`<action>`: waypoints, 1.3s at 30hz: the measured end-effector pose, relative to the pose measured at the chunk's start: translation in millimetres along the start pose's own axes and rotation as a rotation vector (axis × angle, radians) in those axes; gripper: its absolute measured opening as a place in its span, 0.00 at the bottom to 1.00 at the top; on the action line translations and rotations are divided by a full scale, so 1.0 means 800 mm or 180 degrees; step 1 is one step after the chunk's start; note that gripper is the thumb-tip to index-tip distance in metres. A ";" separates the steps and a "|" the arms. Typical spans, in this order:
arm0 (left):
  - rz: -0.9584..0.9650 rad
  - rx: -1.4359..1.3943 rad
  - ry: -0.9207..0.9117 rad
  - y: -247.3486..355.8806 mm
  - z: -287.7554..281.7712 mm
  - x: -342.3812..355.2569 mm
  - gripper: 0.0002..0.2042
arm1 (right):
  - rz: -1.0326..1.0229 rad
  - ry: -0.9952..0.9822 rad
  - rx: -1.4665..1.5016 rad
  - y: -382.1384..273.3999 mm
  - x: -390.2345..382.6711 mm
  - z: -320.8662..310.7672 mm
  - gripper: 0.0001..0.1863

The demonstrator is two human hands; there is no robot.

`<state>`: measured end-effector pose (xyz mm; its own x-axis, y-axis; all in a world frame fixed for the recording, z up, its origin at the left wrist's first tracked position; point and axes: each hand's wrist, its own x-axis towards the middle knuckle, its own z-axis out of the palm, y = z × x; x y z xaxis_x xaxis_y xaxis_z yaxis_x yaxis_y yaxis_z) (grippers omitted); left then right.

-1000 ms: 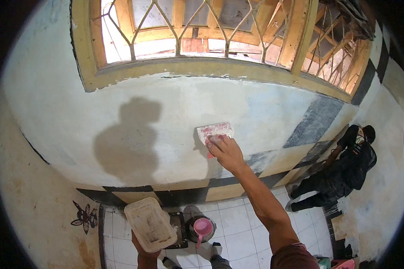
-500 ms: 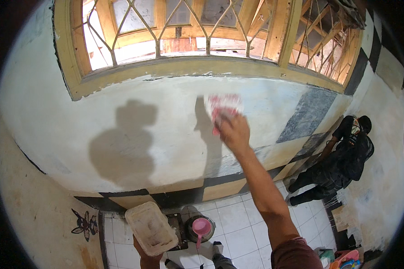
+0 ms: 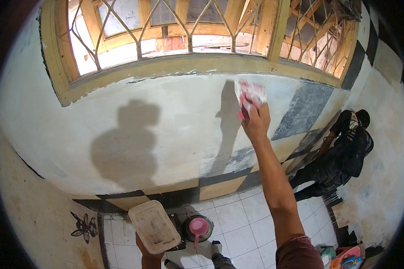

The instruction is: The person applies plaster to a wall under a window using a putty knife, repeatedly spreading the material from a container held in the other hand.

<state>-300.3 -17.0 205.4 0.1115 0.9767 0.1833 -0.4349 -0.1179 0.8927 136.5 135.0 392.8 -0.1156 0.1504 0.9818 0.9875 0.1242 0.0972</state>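
My right hand (image 3: 256,121) is closed on a pink putty scraper (image 3: 251,92) smeared with white. Its blade is up against the whitened wall (image 3: 184,107) just below the window frame, left of a dark grey square patch. Low on the left, my left hand (image 3: 151,255) grips a shallow rectangular plastic tub (image 3: 155,226) from beneath. The tub is tilted toward me, with dried pale residue inside; most of that hand's fingers are hidden behind it.
Above is a yellow wooden window frame (image 3: 166,66) with metal bars. A pink dipper (image 3: 199,226) rests on a dark round container on the tiled floor (image 3: 238,215). At the right a person in dark clothes (image 3: 341,152) bends near the wall. Colourful items (image 3: 348,258) lie lower right.
My right hand and the scraper have moved right and slightly up along the wall. The tub stays in my left hand, almost unmoved. The view has shifted slightly.
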 end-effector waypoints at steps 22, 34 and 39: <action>0.0298 0.0820 -0.0042 0.061 0.012 -0.019 0.28 | 0.2075 0.0911 0.0395 -0.064 0.001 0.098 0.07; 0.0637 0.1441 0.0162 0.039 -0.073 -0.026 0.40 | 0.0090 -0.0359 0.1070 -0.259 -0.030 0.098 0.13; -0.0591 -0.0463 0.0836 0.030 -0.056 -0.027 0.39 | -0.0511 -0.0948 0.0215 -0.121 -0.061 0.089 0.16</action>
<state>-353.1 -32.6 204.8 -0.0248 0.9941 -0.1056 -0.5537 0.0742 0.8294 39.0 185.6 323.7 -0.3049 0.4022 0.8633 0.9460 0.2327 0.2258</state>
